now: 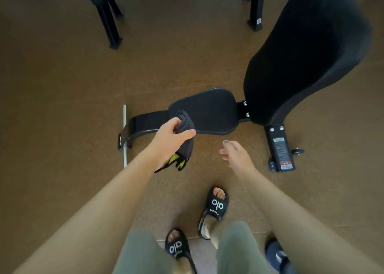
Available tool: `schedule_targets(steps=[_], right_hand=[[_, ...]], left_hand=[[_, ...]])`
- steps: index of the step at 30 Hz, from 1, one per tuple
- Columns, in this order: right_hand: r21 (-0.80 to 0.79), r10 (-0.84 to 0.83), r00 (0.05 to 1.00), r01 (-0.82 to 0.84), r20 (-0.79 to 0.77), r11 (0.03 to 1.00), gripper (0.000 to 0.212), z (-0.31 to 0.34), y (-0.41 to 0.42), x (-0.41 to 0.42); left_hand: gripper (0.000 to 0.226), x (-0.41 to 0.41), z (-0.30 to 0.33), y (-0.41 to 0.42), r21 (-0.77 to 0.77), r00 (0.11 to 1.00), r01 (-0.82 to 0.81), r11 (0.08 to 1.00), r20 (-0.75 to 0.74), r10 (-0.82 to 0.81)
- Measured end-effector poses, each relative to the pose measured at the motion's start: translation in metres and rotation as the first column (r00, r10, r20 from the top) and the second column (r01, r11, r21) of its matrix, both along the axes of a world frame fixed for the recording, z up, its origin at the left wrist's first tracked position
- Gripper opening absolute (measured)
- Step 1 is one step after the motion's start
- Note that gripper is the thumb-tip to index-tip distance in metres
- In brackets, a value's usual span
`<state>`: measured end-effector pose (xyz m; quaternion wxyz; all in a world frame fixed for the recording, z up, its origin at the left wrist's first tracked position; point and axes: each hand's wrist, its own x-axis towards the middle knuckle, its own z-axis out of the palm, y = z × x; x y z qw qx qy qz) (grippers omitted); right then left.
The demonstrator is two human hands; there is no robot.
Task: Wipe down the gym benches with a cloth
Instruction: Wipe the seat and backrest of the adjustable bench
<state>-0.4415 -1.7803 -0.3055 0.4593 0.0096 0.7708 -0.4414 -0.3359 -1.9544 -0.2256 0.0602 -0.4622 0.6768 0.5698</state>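
A black adjustable gym bench stands on the brown floor in front of me, with a small seat pad (209, 111) and a raised backrest (307, 51) at the right. My left hand (172, 137) grips a dark grey cloth (186, 128) with a yellow-and-black edge hanging below it, at the seat pad's near left corner. My right hand (234, 152) hovers just short of the seat's front edge, holding nothing, fingers loosely apart.
A second black bench (112, 15) stands at the back, its legs on the floor. The near bench's frame foot (280, 149) with a warning label and a small wheel sits at the right. A metal bar (124, 136) lies at the left. My feet wear black slides (215, 208).
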Motion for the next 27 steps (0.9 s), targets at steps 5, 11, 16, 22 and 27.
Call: schedule_targets(steps=[5,11,16,22,27], right_hand=[[0.021,-0.254,0.967,0.254,0.021,0.967,0.022,-0.066,-0.036,-0.023],[0.017,-0.385,0.890,0.401,-0.246,0.916,0.039,-0.173,-0.096,-0.040],[0.109,-0.017,0.554,0.194,-0.832,0.975,0.050,-0.267,-0.126,-0.054],[-0.104,-0.187,0.222,0.340,-0.957,0.935,0.041,-0.319,-0.133,-0.056],[-0.098,-0.192,0.226,0.370,-0.955,0.924,0.041,-0.323,-0.139,-0.062]], left_hand=[[0.012,-0.034,-0.061,-0.059,-0.604,0.995,0.102,0.791,0.044,-0.094],[0.033,-0.082,-0.194,-0.098,-0.782,0.794,0.558,0.278,0.406,-0.452],[0.041,-0.100,-0.306,-0.080,-0.657,0.548,0.742,0.129,0.485,-0.681],[0.054,-0.126,-0.334,-0.102,-0.809,0.577,0.575,0.123,0.294,-0.762],[0.061,-0.125,-0.346,-0.116,-0.791,0.481,0.608,-0.066,0.433,-0.762]])
